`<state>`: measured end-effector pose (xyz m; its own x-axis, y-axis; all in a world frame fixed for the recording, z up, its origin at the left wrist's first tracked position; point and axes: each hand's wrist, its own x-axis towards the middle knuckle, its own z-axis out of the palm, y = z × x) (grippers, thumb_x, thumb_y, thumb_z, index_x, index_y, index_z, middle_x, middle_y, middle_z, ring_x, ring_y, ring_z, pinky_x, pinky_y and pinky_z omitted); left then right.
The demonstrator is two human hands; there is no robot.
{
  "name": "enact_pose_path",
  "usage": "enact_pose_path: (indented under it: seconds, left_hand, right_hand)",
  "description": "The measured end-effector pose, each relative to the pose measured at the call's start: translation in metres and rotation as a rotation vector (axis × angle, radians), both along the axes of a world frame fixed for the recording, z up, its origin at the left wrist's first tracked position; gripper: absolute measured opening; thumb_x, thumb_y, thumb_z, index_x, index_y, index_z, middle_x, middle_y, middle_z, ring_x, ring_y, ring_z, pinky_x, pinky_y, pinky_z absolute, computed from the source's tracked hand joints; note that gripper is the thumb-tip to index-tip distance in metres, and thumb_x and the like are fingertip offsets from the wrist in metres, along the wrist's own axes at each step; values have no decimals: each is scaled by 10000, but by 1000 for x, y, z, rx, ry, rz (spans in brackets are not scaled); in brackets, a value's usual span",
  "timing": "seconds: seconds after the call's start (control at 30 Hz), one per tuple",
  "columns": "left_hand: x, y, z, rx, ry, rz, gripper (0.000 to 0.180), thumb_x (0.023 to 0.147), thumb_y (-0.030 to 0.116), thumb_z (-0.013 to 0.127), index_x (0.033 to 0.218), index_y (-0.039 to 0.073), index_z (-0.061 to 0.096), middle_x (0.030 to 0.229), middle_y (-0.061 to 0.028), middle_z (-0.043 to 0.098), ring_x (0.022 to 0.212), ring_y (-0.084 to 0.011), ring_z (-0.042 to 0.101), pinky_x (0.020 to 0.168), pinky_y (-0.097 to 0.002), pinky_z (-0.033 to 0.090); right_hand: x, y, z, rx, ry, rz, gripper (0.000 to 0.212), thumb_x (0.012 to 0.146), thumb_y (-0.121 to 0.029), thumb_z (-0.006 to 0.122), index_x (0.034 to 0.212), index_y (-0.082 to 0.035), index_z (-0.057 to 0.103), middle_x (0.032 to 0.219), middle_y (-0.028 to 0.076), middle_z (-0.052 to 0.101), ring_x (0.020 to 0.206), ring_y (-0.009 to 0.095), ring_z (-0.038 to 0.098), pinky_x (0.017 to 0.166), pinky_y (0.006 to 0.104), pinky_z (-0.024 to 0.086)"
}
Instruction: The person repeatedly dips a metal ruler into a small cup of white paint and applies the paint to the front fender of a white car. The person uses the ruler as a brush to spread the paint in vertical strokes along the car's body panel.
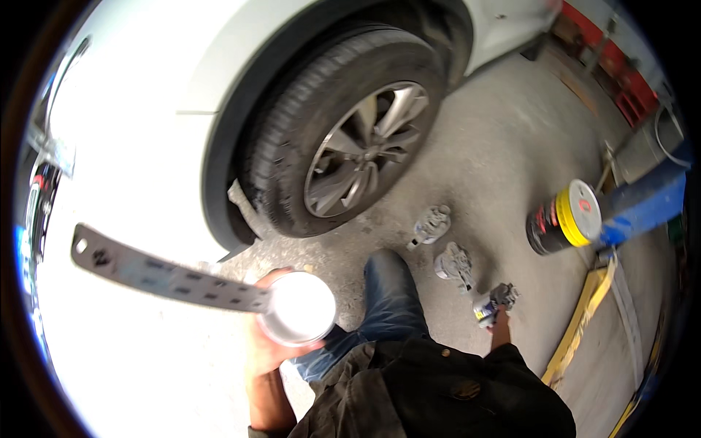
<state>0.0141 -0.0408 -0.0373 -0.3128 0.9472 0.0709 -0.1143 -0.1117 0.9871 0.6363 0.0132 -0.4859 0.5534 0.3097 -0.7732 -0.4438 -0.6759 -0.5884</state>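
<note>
My left hand (264, 342) is closed around a white cup (299, 310), in front of the car's pale body. A long grey stirring stick (171, 277) with rows of dark slots and a hole at its far end slants up to the left from the cup's rim. Whether its lower end is inside the cup is hard to tell. Low on the right, my right hand (501, 315) grips a small can with a grey-crusted top (485, 309); its fingers are partly hidden. Two similar crusted containers, one nearer (454, 263) and one farther (431, 225), stand beside it on the floor.
A white car's front wheel (365, 157) and fender (168, 66) fill the upper left. To the right stands a black bucket with a yellow band and pale lid (583, 208), by a blue post base (646, 212). A yellow beam (580, 317) lies on the concrete floor (504, 160).
</note>
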Motion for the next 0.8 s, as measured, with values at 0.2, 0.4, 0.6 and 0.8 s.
enact_pose_path:
  seconds: [0.2,0.4,0.6,0.8]
  left_hand:
    - [8,4,-20,14,0,-43,918,530,45,946,1331,-6,502,1264,-91,609,1163,-199,591,1013,-361,465]
    - [13,24,-41,51,69,-78,843,571,36,923,1317,9,530,1270,-82,598,1195,-196,570,1029,-350,446]
    - [30,37,-36,85,44,-46,800,592,41,906,1306,28,546,1276,-83,580,1193,-206,567,1011,-346,453]
    - [47,56,-29,179,21,-47,781,580,70,908,1279,58,560,1231,-81,587,1160,-238,585,984,-365,474]
  right_hand:
    - [-23,103,182,205,18,285,275,921,-348,661,890,-80,608,679,30,570,523,156,573,456,308,496]
    - [-94,136,374,426,-575,1268,372,897,-377,727,881,-14,646,661,27,595,527,120,557,492,278,456]
    - [-219,134,571,803,-1425,1614,384,844,-331,736,842,30,605,579,126,529,459,217,487,482,343,386]
    - [-302,129,689,1232,-1560,1872,674,782,-645,661,705,4,498,572,106,458,486,254,480,492,327,362]
